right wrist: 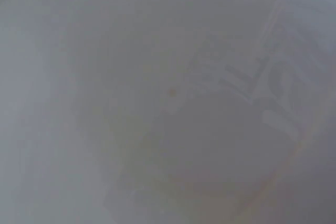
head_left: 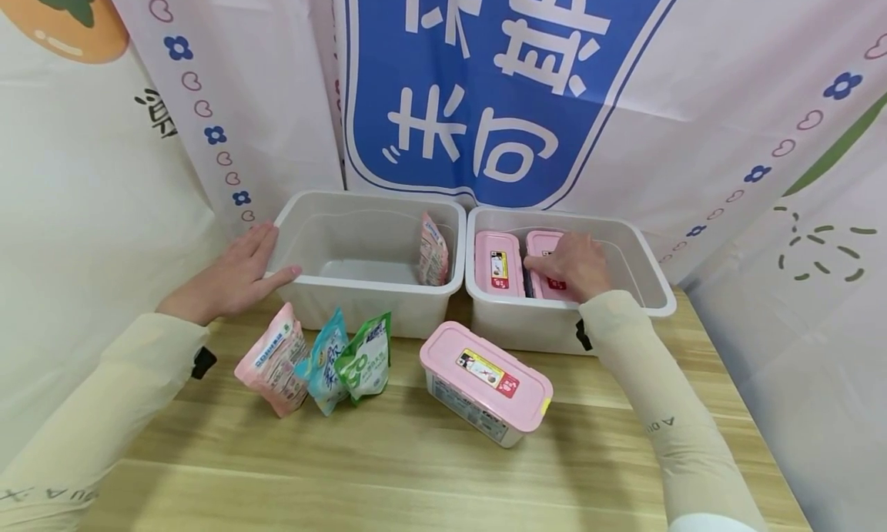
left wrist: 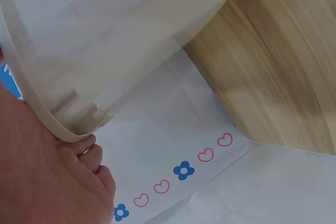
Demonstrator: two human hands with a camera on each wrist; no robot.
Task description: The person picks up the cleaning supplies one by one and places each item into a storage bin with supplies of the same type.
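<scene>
In the head view my left hand (head_left: 232,274) rests at the left corner of the left grey-white bin (head_left: 367,305), thumb stretched along the front rim. The left wrist view shows the fingers (left wrist: 93,158) against the bin's rim (left wrist: 39,106). My right hand (head_left: 575,262) reaches into the right bin (head_left: 527,328) and grips a pink-lidded box (head_left: 539,243), its fingertips partly hidden. Left of it in that bin stands another pink-lidded box (head_left: 499,266). A third pink-lidded box (head_left: 487,378) stands on the table. The right wrist view is a grey blur with faint lettering.
A pink pouch (head_left: 433,255) stands inside the left bin. In front of that bin stand a pink pouch (head_left: 277,363), a blue pouch (head_left: 327,363) and a green pouch (head_left: 367,359) on the wooden table (head_left: 291,470). Printed curtains (head_left: 277,62) surround the table.
</scene>
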